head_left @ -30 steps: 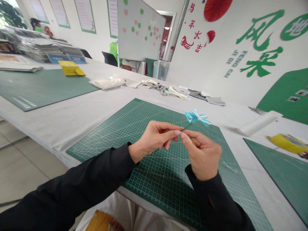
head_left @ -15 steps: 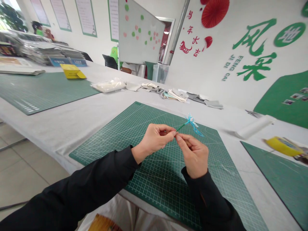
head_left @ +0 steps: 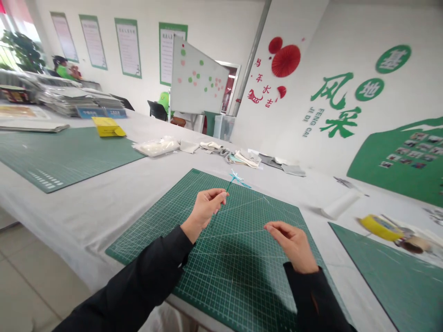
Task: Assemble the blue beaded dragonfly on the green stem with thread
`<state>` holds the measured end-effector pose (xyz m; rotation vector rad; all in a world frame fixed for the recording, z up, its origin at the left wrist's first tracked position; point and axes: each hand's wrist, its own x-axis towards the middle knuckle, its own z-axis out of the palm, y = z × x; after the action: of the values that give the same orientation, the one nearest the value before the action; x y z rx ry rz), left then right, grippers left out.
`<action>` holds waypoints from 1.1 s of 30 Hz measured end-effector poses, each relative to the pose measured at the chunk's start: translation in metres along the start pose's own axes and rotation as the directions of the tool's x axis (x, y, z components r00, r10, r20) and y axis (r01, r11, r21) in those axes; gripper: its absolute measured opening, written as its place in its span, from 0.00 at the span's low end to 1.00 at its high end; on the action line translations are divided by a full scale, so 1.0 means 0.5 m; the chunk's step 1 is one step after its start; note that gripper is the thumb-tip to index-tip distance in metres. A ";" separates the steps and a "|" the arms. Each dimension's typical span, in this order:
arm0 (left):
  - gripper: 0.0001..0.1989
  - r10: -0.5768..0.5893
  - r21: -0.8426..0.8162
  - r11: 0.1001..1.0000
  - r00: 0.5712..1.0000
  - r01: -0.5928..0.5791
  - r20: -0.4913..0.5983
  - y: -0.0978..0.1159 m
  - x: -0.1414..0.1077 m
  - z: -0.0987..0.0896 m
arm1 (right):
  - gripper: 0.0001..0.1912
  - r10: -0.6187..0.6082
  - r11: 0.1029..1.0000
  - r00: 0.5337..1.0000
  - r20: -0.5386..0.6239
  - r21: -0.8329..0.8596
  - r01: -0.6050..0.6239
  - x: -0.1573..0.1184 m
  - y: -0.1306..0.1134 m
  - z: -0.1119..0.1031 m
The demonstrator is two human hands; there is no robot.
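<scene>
While two black sleeves [head_left: 145, 272] reach out over the long cloth-covered surface [head_left: 62, 221], the left hand [head_left: 206, 210] has a firm grip on a thin green stem [head_left: 224, 192], pinching it between thumb and fingertips. At the stem's top, a small blue wire flower [head_left: 237, 179] stands tilted above the hand, over the far part of a green cutting mat [head_left: 249, 258]. The right hand [head_left: 292, 244] is well apart from the left, hovering over the mat's nearer right side, its grip loose and its fingers slightly spread, with nothing visible in it. Beyond the mat lie a plastic bag of white material [head_left: 155, 146] and a heap of folded fabric scraps [head_left: 244, 159]. Off to the right are a white paper roll [head_left: 341, 204] and a blurred yellow tape roll [head_left: 380, 228].
</scene>
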<state>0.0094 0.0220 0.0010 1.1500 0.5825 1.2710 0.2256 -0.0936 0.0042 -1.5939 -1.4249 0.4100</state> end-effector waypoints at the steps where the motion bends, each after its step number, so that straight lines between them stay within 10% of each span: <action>1: 0.12 0.010 0.001 1.000 1.000 -0.010 0.009 0.006 0.002 -0.004 | 0.13 0.000 0.999 0.998 0.060 -0.051 0.003 0.001 0.008 -0.035; 5: 0.12 0.036 0.016 0.999 0.999 -0.036 0.038 0.038 0.007 -0.008 | 0.17 0.147 0.974 0.980 0.133 -0.191 -0.121 0.006 0.046 -0.199; 9: 0.12 0.017 0.078 0.997 0.994 -0.025 0.110 0.075 0.008 0.015 | 0.18 0.240 0.948 0.949 -0.203 -0.160 -0.274 0.016 0.018 -0.268; 13: 0.12 -0.003 0.166 0.986 0.979 -0.032 0.204 0.111 0.003 0.055 | 0.21 0.119 0.953 0.989 -0.090 0.290 -0.089 0.026 -0.098 -0.164; 17: 0.12 0.015 0.211 0.974 0.958 -0.078 0.285 0.145 -0.007 0.090 | 0.23 0.074 0.847 0.977 0.200 0.505 -0.168 0.036 -0.196 -0.015; 20: 0.10 0.041 0.231 0.967 0.957 -0.111 0.288 0.166 -0.017 0.106 | 0.20 0.064 0.746 0.977 0.203 0.641 -0.182 0.047 -0.219 0.045; 33: 0.07 0.093 0.163 0.977 0.964 -0.137 0.250 0.236 -0.014 0.108 | 0.15 0.121 0.840 0.985 0.124 0.515 -0.169 0.042 -0.157 0.018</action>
<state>0.0037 -0.0157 0.1254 1.4841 0.4597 1.1708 0.1776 -0.0787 0.0688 -1.2415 -1.1231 0.8893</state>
